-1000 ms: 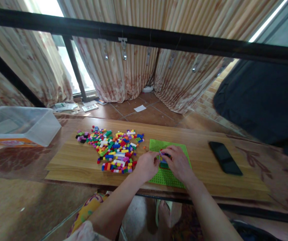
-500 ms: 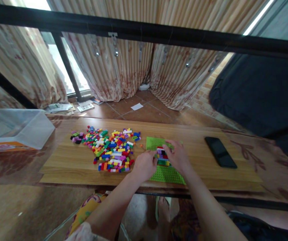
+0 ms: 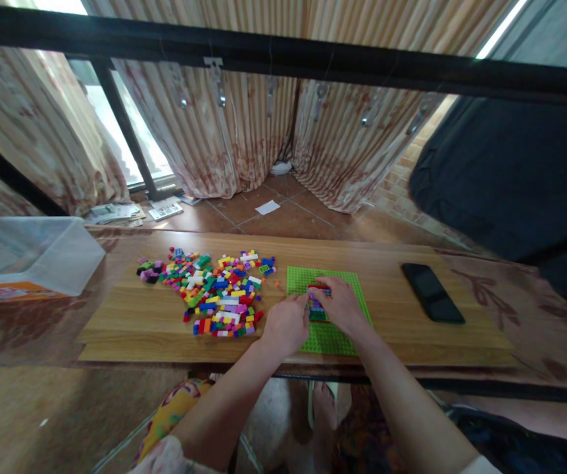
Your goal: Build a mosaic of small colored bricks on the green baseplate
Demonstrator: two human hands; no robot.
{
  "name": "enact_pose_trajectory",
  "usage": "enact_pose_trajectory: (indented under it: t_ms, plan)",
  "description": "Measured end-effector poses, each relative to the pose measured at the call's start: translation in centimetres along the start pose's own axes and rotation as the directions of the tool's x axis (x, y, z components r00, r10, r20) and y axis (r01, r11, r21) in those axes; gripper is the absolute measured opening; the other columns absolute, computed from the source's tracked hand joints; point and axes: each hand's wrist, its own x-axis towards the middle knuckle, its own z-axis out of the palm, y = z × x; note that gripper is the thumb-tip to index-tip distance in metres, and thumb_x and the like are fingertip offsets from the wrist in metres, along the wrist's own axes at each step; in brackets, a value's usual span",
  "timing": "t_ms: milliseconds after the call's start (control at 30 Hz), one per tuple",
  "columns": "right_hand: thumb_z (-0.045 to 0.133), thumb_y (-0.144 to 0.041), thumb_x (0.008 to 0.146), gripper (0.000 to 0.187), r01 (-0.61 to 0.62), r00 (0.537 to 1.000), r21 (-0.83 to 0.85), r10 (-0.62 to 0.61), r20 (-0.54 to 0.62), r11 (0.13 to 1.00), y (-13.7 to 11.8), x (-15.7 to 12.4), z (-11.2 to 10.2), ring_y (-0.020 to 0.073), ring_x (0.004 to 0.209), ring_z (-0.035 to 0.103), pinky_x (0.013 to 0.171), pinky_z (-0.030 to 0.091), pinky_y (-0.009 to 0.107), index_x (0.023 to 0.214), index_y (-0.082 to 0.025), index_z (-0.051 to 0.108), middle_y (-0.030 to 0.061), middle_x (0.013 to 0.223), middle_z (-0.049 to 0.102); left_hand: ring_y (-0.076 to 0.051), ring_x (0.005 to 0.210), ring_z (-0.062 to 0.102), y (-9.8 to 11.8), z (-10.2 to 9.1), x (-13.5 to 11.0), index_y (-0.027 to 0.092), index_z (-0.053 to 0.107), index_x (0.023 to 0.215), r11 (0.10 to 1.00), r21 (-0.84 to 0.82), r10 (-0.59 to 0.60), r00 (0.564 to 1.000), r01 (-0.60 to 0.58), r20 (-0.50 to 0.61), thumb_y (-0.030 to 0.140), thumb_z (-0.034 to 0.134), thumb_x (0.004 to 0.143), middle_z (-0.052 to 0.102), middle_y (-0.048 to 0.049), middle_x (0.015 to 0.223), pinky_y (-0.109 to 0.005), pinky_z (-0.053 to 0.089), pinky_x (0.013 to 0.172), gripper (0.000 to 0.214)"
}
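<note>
A block of stacked toy bricks (image 3: 318, 307) in red, purple, blue and green rows sits on the green baseplate (image 3: 335, 342). My left hand (image 3: 287, 324) has its fingers closed against the left side of this brick stack. From the right, my right hand (image 3: 341, 303) reaches over the stack with thumb and fingers bent onto its upper part, near a red brick row. Both sets of fingertips nearly meet at the stack's upper left. The hands partly cover the bricks, so any single small brick between the fingers is hidden.
Left of the baseplate lies a spread of loose coloured bricks (image 3: 229, 296) on the wooden board (image 3: 130, 329). A black phone (image 3: 432, 293) lies to the right. A clear plastic bin (image 3: 66, 253) stands at the far left. A dark metal bar (image 3: 283, 56) crosses above.
My right hand has shifted slightly left and its fingers have come down closer over the brick stack. My left hand stays almost where it was. The camera view has moved a little.
</note>
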Motion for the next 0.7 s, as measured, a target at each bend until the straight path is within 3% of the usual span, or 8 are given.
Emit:
enact_pose_trajectory:
  t_ms: [367, 467, 600, 700]
  plan:
    - [0.059, -0.04, 0.081, 0.025, -0.028, 0.999, 0.067, 0.026, 0.021, 0.997, -0.3, 0.2, 0.0, 0.0233, 0.102, 0.059, 0.089, 0.044, 0.04, 0.095, -0.022, 0.071, 0.0092, 0.102, 0.068, -0.024, 0.091, 0.066, 0.1, 0.0, -0.8, 0.018, 0.058, 0.119, 1.0, 0.022, 0.015, 1.0, -0.015, -0.012, 0.02, 0.041, 0.089, 0.067, -0.0104, 0.104, -0.035, 0.054, 0.08, 0.034]
    - [0.051, -0.043, 0.086, 0.031, -0.05, 0.998, 0.139, 0.044, 0.043, 0.989, -0.2, 0.3, -0.7, 0.0216, 0.097, 0.06, 0.088, 0.044, 0.036, 0.092, -0.021, 0.071, 0.007, 0.098, 0.069, -0.024, 0.094, 0.066, 0.1, -0.1, -0.9, 0.018, 0.059, 0.118, 1.0, -0.006, 0.014, 0.999, -0.015, -0.034, 0.02, 0.042, 0.089, 0.068, -0.0097, 0.104, -0.035, 0.053, 0.084, 0.034]
    - [0.028, -0.046, 0.094, 0.053, -0.128, 0.991, 0.162, 0.121, 0.047, 0.979, 0.1, 0.7, -2.1, 0.0204, 0.078, 0.063, 0.073, 0.047, 0.032, 0.087, -0.015, 0.07, 0.0063, 0.079, 0.069, -0.023, 0.098, 0.065, -0.1, -0.1, -0.6, 0.018, 0.057, 0.122, 0.998, -0.064, -0.003, 0.999, 0.0, -0.046, 0.019, 0.044, 0.087, 0.068, -0.01, 0.108, -0.034, 0.052, 0.086, 0.037]
    - [0.032, -0.046, 0.093, 0.05, -0.161, 0.987, 0.14, 0.157, 0.038, 0.977, 0.3, 0.7, -2.2, 0.0221, 0.086, 0.064, 0.078, 0.047, 0.033, 0.095, -0.014, 0.07, 0.0088, 0.088, 0.071, -0.022, 0.1, 0.065, -0.1, 0.0, -0.2, 0.017, 0.055, 0.124, 0.997, -0.078, -0.012, 0.999, 0.007, -0.052, 0.019, 0.044, 0.087, 0.068, -0.0101, 0.11, -0.033, 0.052, 0.088, 0.038]
